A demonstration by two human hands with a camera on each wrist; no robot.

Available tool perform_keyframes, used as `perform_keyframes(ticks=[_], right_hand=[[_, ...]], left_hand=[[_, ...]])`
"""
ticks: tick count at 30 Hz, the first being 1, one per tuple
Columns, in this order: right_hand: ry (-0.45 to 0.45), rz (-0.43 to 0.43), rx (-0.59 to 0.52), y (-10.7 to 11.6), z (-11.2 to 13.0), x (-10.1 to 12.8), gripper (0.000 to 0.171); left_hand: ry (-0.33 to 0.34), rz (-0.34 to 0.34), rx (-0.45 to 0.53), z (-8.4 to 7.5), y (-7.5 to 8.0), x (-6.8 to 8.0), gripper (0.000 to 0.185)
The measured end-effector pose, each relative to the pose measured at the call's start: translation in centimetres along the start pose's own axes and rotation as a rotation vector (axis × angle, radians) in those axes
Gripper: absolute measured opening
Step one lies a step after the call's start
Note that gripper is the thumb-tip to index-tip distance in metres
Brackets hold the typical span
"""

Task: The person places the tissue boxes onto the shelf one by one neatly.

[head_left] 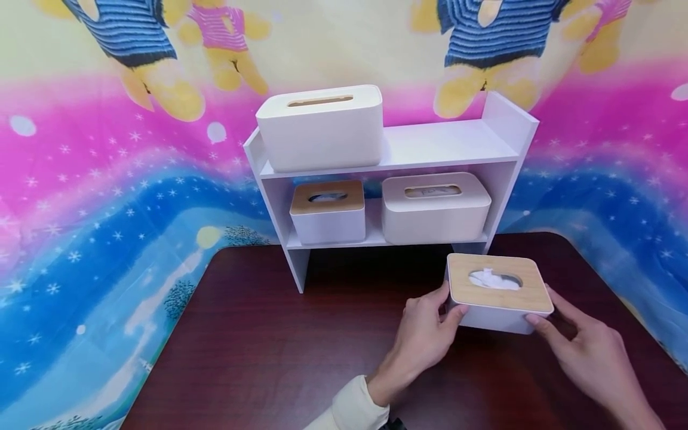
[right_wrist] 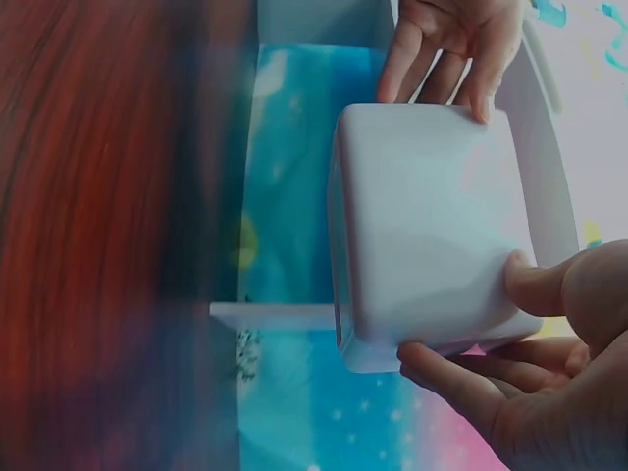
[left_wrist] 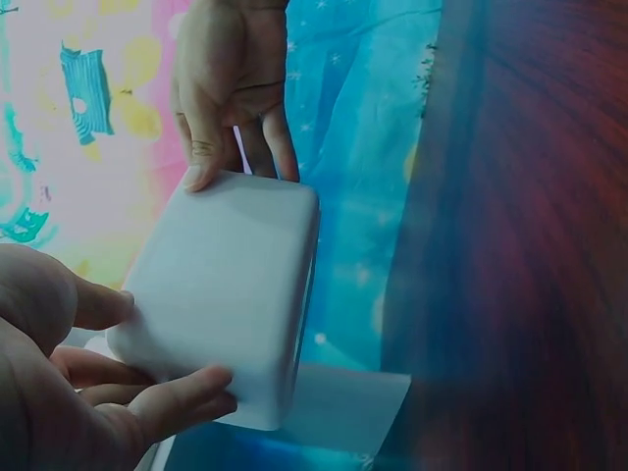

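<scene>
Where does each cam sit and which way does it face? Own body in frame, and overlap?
Head: on the person's head, facing forward and down at the table, white shelf and tissue box; shows left hand, right hand and a cream sleeve.
Left wrist: on the left wrist, facing the box's white side; left hand near, right hand beyond.
Right wrist: mirrored; box, right hand near, left hand beyond.
Shared: all show the box gripped by both hands.
</scene>
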State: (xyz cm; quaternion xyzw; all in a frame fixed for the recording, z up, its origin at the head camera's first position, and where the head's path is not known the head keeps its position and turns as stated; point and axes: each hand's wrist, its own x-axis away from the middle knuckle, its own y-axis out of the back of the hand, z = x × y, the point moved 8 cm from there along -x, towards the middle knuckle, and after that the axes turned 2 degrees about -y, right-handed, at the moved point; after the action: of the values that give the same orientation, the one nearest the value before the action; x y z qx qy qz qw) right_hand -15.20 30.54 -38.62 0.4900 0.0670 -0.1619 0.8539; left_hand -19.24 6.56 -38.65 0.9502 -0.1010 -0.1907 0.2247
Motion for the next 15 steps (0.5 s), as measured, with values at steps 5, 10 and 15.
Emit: perform_keyframes(ticks=[5, 10, 15], right_hand=[[0.013, 0.003, -0.017, -0.1, 1.2, 0.0, 0.074], [0.075, -0.019, -0.057, 0.1, 3.0, 0.0, 0.071], [0.125, -0.033, -0.073, 0.5, 4.6, -0.3, 0.071]], left_hand=[[-0.001, -0.014, 0.018, -0.1, 1.6, 0.3, 0.052], [-0.019, -0.055, -0.002, -0.5, 3.5, 0.6, 0.051], [-0.021, -0.077, -0.020, -1.0, 5.2, 0.7, 0.052]])
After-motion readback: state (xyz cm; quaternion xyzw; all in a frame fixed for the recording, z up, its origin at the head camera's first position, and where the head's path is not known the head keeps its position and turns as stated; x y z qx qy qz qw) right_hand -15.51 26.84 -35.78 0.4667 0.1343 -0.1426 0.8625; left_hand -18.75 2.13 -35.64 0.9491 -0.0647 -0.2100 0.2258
